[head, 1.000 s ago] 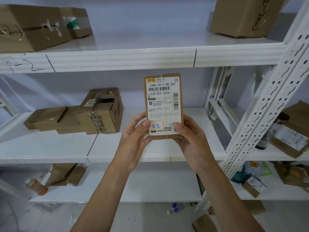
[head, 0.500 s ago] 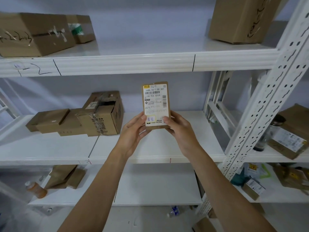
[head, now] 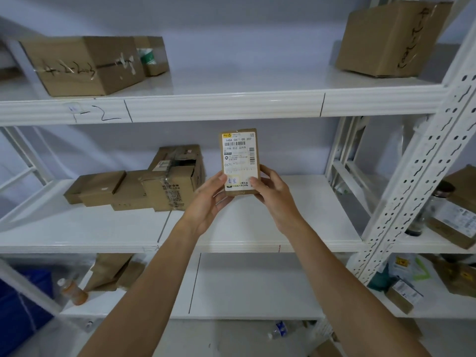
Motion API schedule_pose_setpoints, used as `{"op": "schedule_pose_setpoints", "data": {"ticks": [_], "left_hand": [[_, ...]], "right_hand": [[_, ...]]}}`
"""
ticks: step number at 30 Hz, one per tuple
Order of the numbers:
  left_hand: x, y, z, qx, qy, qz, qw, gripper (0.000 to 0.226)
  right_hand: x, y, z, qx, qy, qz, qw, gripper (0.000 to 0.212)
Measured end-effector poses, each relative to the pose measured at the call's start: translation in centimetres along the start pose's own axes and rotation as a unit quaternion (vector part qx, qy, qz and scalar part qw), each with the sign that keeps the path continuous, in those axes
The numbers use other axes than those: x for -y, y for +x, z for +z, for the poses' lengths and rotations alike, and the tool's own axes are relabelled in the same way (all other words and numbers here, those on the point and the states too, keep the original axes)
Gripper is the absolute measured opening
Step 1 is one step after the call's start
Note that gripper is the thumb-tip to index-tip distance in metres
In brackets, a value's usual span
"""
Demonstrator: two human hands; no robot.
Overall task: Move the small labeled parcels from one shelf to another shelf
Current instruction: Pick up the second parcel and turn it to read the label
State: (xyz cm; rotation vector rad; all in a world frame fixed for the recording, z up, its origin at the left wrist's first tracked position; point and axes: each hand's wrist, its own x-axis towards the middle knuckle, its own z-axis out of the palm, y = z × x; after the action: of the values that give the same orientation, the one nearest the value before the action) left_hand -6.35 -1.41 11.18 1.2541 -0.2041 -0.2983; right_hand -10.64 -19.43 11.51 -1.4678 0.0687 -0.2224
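Observation:
A small brown parcel (head: 239,153) with a white shipping label stands upright in the air, its label facing me, in front of the middle shelf (head: 257,243). My left hand (head: 210,202) grips its lower left corner and my right hand (head: 273,194) grips its lower right corner, thumbs on the label. Above it runs the white upper shelf (head: 231,106), bare in its middle part.
Several brown boxes (head: 144,186) lie at the left of the middle shelf. Large cartons (head: 85,65) (head: 389,39) sit on the upper shelf. A perforated white upright (head: 417,176) stands at the right, with more parcels (head: 456,217) beyond. A bottle (head: 73,292) and paper bag sit low left.
Both hands have carried the parcel farther from me toward the shelves, and my view has tilted up, showing more of the upper shelf.

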Motion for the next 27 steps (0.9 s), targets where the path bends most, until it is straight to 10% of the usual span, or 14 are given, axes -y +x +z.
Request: {"op": "schedule_pose_setpoints", "data": {"ticks": [27], "left_hand": [[-7.3, -16.3, -13.5, -0.106, 0.056, 0.08, 0.99, 0.048]], "right_hand": [[2.9, -9.7, 18.1, 0.119, -0.033, -0.054, 0.991, 0.056]]}}
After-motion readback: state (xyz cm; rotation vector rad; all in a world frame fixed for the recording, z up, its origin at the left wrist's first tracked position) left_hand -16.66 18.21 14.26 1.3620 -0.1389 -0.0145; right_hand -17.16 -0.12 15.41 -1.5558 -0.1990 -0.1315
